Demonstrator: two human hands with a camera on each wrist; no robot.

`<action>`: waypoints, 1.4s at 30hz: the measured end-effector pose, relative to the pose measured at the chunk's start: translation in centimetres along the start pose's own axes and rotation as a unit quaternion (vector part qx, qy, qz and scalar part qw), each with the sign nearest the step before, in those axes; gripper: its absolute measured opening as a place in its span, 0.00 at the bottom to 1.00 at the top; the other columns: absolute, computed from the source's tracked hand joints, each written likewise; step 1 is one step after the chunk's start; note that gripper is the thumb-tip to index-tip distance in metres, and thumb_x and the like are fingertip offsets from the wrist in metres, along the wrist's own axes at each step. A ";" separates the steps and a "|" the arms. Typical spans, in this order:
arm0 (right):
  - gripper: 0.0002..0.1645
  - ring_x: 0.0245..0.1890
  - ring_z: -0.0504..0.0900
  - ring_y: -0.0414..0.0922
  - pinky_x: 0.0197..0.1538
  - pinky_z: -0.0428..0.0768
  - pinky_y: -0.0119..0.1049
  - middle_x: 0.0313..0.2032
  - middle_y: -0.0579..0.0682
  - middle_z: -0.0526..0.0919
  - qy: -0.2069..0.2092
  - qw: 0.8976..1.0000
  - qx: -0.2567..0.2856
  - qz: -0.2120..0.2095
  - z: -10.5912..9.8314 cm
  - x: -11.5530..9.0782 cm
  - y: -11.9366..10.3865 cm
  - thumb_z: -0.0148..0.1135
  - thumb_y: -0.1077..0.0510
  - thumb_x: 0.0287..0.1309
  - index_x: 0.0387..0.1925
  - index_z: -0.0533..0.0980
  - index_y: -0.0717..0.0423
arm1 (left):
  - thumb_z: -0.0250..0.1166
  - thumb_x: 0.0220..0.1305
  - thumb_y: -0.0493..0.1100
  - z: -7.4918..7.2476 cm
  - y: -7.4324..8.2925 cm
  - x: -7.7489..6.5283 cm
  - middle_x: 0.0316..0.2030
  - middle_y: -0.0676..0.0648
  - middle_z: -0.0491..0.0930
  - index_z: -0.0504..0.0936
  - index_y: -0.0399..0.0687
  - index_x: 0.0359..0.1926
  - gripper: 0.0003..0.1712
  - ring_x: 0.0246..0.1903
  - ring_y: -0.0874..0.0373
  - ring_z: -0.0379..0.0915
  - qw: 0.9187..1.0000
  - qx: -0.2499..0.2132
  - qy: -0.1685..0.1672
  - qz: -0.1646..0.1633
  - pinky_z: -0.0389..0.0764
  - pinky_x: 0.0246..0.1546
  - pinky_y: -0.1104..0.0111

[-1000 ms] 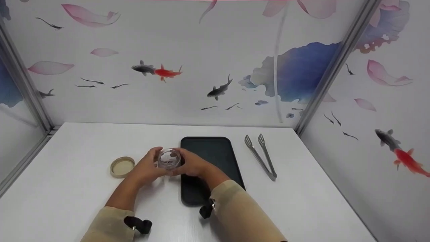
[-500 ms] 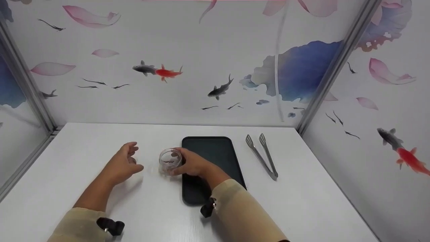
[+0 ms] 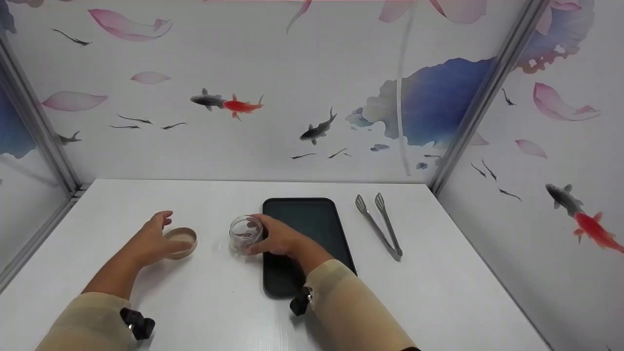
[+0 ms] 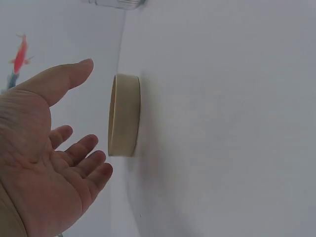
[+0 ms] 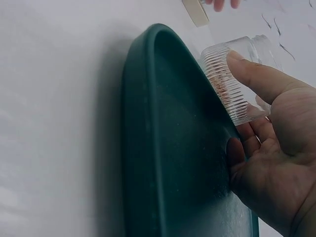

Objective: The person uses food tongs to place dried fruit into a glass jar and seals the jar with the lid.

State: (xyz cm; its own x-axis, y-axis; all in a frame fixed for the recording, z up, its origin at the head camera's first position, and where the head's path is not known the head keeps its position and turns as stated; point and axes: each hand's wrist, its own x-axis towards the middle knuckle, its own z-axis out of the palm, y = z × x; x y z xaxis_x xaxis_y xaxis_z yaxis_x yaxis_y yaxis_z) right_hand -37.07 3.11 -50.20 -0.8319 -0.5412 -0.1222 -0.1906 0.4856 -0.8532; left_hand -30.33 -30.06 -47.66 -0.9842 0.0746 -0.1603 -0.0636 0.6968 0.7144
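Observation:
A clear glass jar (image 3: 245,233) with ribbed lower sides stands upright left of the tray. My right hand (image 3: 282,237) grips it from the right, with the thumb on the near side and fingers round the far side. In the right wrist view the jar (image 5: 229,81) shows the thumb against its wall. The beige round lid (image 3: 191,243) lies on the table to the left, hollow side up. Over its left part, my left hand (image 3: 151,243) hovers with thumb and fingers spread. A gap separates that hand from the lid (image 4: 127,116) in the left wrist view.
A dark green rectangular tray (image 3: 312,214) lies right of the jar, partly under my right hand and forearm. Metal tongs (image 3: 382,229) rest spread on the white table (image 3: 438,292) farther right. Printed wall panels (image 3: 273,58) enclose the back and sides.
My left hand has let go of the jar and moved left to the lid. The right hand has kept its grip on the jar, which stays in place.

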 end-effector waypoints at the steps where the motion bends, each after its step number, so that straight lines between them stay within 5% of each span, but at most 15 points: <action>1: 0.54 0.71 0.74 0.42 0.82 0.66 0.50 0.68 0.41 0.80 0.001 1.000 -0.001 0.002 0.0 0.0 0.0 0.86 0.55 0.52 0.77 0.68 0.37 | 0.77 0.63 0.60 -0.1 -0.2 0.0 0.82 0.25 0.48 0.37 0.36 0.85 0.72 0.80 0.21 0.46 1.000 -0.001 -0.005 -0.007 0.59 0.76 0.28; 8: 0.55 0.72 0.73 0.43 0.82 0.65 0.50 0.69 0.41 0.78 0.006 1.000 -0.003 0.011 0.0 -0.1 -0.1 0.87 0.55 0.51 0.77 0.68 0.36 | 0.78 0.63 0.61 0.3 -1.4 0.0 0.83 0.26 0.47 0.32 0.37 0.85 0.75 0.81 0.24 0.46 0.999 -0.020 -0.013 -0.028 0.55 0.78 0.30; 14: 0.54 0.71 0.73 0.42 0.82 0.66 0.50 0.68 0.41 0.79 0.005 1.000 0.003 0.006 0.1 -0.2 -0.1 0.87 0.56 0.51 0.77 0.69 0.36 | 0.80 0.60 0.58 1.0 -1.8 0.1 0.82 0.26 0.51 0.35 0.35 0.85 0.75 0.78 0.24 0.52 1.000 0.016 -0.006 -0.015 0.59 0.76 0.29; 23: 0.54 0.71 0.74 0.42 0.81 0.67 0.49 0.70 0.42 0.78 0.003 1.000 0.010 -0.003 0.2 0.0 0.1 0.86 0.57 0.53 0.78 0.67 0.38 | 0.78 0.62 0.53 1.5 -1.3 -0.4 0.81 0.25 0.54 0.39 0.34 0.85 0.69 0.78 0.23 0.52 0.999 0.048 0.006 -0.010 0.59 0.76 0.29; 42: 0.59 0.75 0.72 0.44 0.82 0.67 0.49 0.70 0.42 0.77 0.014 0.999 -0.047 -0.004 0.4 0.2 -0.7 0.87 0.50 0.51 0.80 0.65 0.39 | 0.80 0.59 0.58 1.8 -0.6 -0.5 0.81 0.27 0.56 0.40 0.38 0.86 0.72 0.78 0.25 0.56 1.000 0.016 -0.002 0.000 0.61 0.76 0.29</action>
State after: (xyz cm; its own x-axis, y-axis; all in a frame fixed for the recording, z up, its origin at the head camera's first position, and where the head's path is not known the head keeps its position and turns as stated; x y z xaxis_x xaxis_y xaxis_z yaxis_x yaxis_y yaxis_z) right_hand -36.92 2.34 -49.88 -0.8440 -0.5270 -0.0995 -0.2449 0.5437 -0.8028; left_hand -29.48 -29.25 -49.25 -0.9835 0.0774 -0.1633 -0.0583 0.7193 0.6923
